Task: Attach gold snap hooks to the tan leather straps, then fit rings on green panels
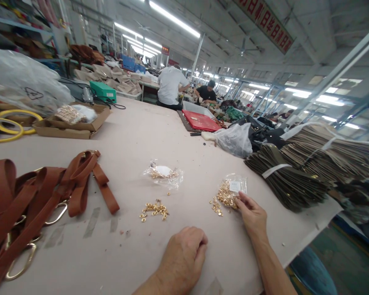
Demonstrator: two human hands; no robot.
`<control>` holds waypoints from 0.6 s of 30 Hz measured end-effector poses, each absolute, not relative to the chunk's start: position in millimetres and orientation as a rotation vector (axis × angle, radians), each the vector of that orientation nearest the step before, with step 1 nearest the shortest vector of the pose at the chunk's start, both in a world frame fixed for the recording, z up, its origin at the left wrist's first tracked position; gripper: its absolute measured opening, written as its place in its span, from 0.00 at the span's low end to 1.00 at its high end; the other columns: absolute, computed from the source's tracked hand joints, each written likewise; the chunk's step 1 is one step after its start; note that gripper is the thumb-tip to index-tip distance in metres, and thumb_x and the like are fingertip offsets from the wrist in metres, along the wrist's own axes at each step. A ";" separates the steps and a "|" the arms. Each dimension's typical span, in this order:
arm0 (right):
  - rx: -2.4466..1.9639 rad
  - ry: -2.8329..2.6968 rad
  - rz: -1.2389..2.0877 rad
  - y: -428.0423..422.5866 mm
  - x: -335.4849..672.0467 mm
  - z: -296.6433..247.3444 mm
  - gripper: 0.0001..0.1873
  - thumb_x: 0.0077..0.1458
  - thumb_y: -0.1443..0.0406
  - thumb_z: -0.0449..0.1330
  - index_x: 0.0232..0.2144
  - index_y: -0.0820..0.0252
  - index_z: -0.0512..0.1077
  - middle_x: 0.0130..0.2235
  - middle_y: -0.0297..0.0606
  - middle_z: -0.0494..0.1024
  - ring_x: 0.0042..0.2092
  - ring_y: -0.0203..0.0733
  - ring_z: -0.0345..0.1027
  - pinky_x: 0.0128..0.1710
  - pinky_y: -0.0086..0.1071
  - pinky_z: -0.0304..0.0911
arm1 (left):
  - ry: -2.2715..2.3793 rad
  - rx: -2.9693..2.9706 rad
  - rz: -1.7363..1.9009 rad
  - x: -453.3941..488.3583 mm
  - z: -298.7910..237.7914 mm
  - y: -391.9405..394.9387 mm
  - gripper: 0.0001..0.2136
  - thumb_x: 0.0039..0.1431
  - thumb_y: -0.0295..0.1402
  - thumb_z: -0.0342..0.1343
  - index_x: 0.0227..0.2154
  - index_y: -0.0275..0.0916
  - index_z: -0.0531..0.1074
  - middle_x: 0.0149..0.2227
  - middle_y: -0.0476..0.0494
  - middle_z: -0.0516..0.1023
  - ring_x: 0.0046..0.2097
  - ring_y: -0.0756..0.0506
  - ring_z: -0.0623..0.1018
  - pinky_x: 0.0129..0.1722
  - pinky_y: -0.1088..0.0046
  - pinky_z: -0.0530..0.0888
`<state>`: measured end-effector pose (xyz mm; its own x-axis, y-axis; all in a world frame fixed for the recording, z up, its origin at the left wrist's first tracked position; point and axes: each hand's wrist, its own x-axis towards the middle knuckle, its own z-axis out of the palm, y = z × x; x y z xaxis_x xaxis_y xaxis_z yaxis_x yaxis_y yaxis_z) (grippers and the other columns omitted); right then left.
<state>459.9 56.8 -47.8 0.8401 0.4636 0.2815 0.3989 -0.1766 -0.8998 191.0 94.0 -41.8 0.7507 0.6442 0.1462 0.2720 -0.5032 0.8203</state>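
1. Gold studs [226, 196] heaped at the mouth of the small labelled plastic bag [236, 185], near the right edge of the worktable [135, 135]: touching these with the fingertips of the right hand [252, 215], fingers lying close together over the heap; impossible to tell whether pinching a piece or only resting on them
2. Resting the left hand [184, 252] on the table, apart from the right, curled into a loose fist with nothing showing inside it
3. Judging by the pose, picking pieces off the heap; probably best done by taking a few at a time and lifting rather than sweeping, with a small loose cluster [217, 209] lying just beside the heap and the table edge near
4. Taking care, likely, not to mix this heap with the second scatter of studs [153, 209] and the other clear bag [164, 174] lying nearer the middle; too small to tell whether the same kind
5. Working well apart from the brown leather straps [33, 196] on the left and near the bundled stacks [295, 176] on the right
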 end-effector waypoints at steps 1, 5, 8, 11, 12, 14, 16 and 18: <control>-1.790 -0.667 0.064 56.3 458.8 -47.4 0.31 0.38 0.52 0.69 0.43 0.67 0.78 0.38 0.45 0.82 0.37 0.47 0.75 0.42 0.39 0.71 | 0.683 2.103 0.561 190.8 -41.8 94.3 0.08 0.54 0.21 0.49 0.31 0.38 0.71 0.33 0.46 0.77 0.36 0.46 0.73 0.36 0.71 0.67; -1.779 -0.666 0.064 51.9 455.6 -46.9 0.31 0.38 0.52 0.69 0.42 0.66 0.78 0.36 0.43 0.82 0.35 0.44 0.74 0.40 0.38 0.71 | 0.679 2.101 0.559 190.6 -43.7 95.5 0.08 0.54 0.21 0.50 0.31 0.38 0.71 0.33 0.46 0.77 0.37 0.45 0.73 0.37 0.70 0.67; -1.763 -0.627 0.065 50.7 458.5 -48.4 0.33 0.38 0.52 0.69 0.44 0.67 0.77 0.34 0.42 0.81 0.32 0.42 0.73 0.37 0.36 0.72 | 0.691 2.103 0.566 191.7 -45.3 95.1 0.08 0.55 0.22 0.49 0.31 0.38 0.71 0.33 0.46 0.77 0.37 0.45 0.73 0.36 0.70 0.67; -1.747 -0.595 0.073 52.8 464.3 -50.7 0.34 0.37 0.52 0.70 0.45 0.68 0.77 0.34 0.42 0.81 0.31 0.41 0.73 0.36 0.36 0.72 | 0.691 2.109 0.570 193.0 -44.8 93.5 0.08 0.54 0.21 0.49 0.31 0.39 0.71 0.33 0.46 0.77 0.37 0.45 0.73 0.37 0.70 0.68; -1.745 -0.586 0.071 53.3 466.2 -51.2 0.34 0.37 0.52 0.70 0.45 0.67 0.77 0.34 0.42 0.81 0.31 0.41 0.73 0.36 0.36 0.72 | 0.689 2.109 0.567 193.0 -44.2 93.4 0.08 0.54 0.21 0.49 0.31 0.39 0.71 0.33 0.46 0.77 0.37 0.45 0.73 0.37 0.70 0.68; -1.744 -0.576 0.062 52.5 468.8 -50.5 0.34 0.36 0.52 0.70 0.45 0.67 0.77 0.35 0.42 0.81 0.32 0.41 0.73 0.36 0.37 0.72 | 0.677 2.106 0.557 191.5 -43.3 94.9 0.08 0.54 0.21 0.49 0.31 0.38 0.71 0.33 0.46 0.77 0.37 0.45 0.74 0.37 0.70 0.68; -1.740 -0.586 0.063 49.1 468.9 -48.0 0.33 0.37 0.52 0.71 0.43 0.66 0.77 0.36 0.41 0.81 0.32 0.41 0.73 0.38 0.38 0.73 | 0.677 2.103 0.544 188.7 -43.3 98.3 0.08 0.54 0.22 0.49 0.31 0.38 0.72 0.33 0.46 0.77 0.37 0.45 0.74 0.37 0.69 0.68; -1.731 -0.598 0.070 46.3 465.4 -46.6 0.30 0.38 0.53 0.71 0.42 0.65 0.77 0.36 0.40 0.80 0.34 0.42 0.73 0.39 0.38 0.72 | 0.707 2.104 0.545 187.5 -43.7 99.9 0.08 0.54 0.22 0.50 0.32 0.39 0.72 0.33 0.45 0.78 0.37 0.44 0.74 0.37 0.68 0.69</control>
<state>465.4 46.3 -46.6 0.8642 0.4249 0.2694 0.3508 -0.1251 -0.9281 187.5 99.9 -43.7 0.7477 0.6513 0.1296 0.2912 -0.4970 0.8174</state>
